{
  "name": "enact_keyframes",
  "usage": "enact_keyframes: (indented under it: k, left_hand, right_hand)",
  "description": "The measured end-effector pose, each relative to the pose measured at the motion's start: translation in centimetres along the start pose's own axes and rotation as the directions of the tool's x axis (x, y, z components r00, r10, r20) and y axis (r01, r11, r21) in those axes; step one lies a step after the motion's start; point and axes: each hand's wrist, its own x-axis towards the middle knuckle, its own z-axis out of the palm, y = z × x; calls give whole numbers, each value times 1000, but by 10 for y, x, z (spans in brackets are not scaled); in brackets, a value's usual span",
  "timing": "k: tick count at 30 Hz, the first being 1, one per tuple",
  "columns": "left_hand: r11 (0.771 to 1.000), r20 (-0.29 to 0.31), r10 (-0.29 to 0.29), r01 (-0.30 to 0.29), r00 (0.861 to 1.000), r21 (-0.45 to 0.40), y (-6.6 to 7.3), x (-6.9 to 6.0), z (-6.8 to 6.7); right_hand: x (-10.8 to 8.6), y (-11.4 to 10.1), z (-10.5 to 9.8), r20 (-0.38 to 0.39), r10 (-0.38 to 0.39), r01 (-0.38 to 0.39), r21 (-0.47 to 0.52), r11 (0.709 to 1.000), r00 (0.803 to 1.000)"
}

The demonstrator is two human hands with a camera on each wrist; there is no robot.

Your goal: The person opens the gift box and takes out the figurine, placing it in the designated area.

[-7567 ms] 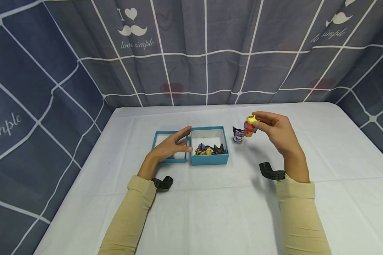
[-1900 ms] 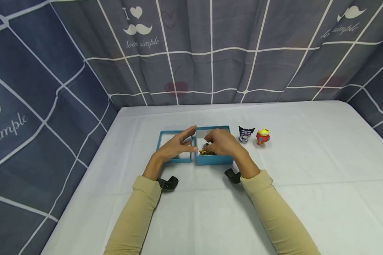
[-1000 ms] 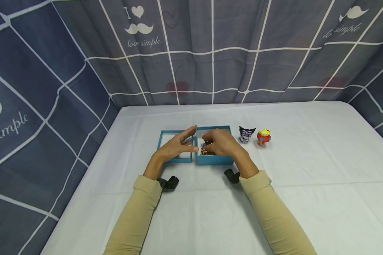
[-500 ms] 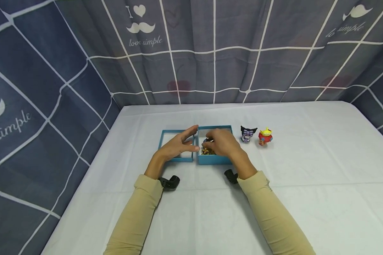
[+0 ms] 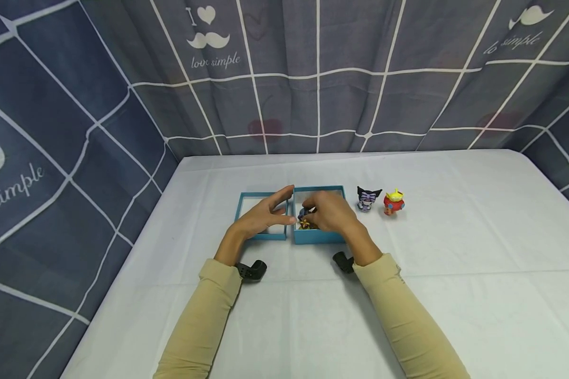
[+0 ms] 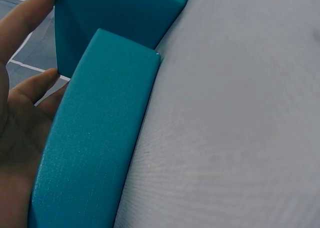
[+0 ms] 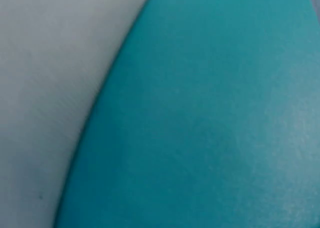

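Note:
The left hand (image 5: 256, 218) reaches across the shallow blue lid (image 5: 268, 237), fingers and thumb spread and fairly straight. Its fingertips touch the left side of the blue box (image 5: 319, 237), which the left wrist view also shows. Inside the box, the right hand (image 5: 333, 211) has its fingers bent down, and a small dark-blue figurine (image 5: 302, 214) shows between its index finger and thumb. A yellowish figurine (image 5: 305, 224) lies just below the thumb. The rest of the box's contents are hidden behind the hand. Only the box's outer wall (image 7: 200, 118) fills the right wrist view.
Right of the box stand two figurines: a black-and-purple eared one (image 5: 367, 199) and a red one with a yellow head (image 5: 394, 202). A white cloth (image 5: 284, 326) covers the table. Grey checked curtains (image 5: 341, 105) hang behind and at the sides.
Earlier the right hand held the red figurine beside the box; that figurine now stands on the table. The right hand is inside the box, where more of the dark-blue figurine has come into sight.

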Motion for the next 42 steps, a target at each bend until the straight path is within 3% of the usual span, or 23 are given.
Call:
enact_keyframes:
  k: [13, 32, 42]
  left_hand:
    - [1000, 12, 18, -18, 1000, 1, 2, 2, 2]
    - [1000, 16, 18, -18, 1000, 4, 0, -1, -2]
    - [1000, 10, 1, -1, 1000, 4, 0, -1, 0]
  right_hand:
    - [-5, 1, 2, -81, -19, 21, 15, 1000, 997]
    - [-8, 6, 3, -165, -85, 116, 185, 976, 983]
    - [-11, 4, -2, -171, -23, 67, 257, 964, 985]
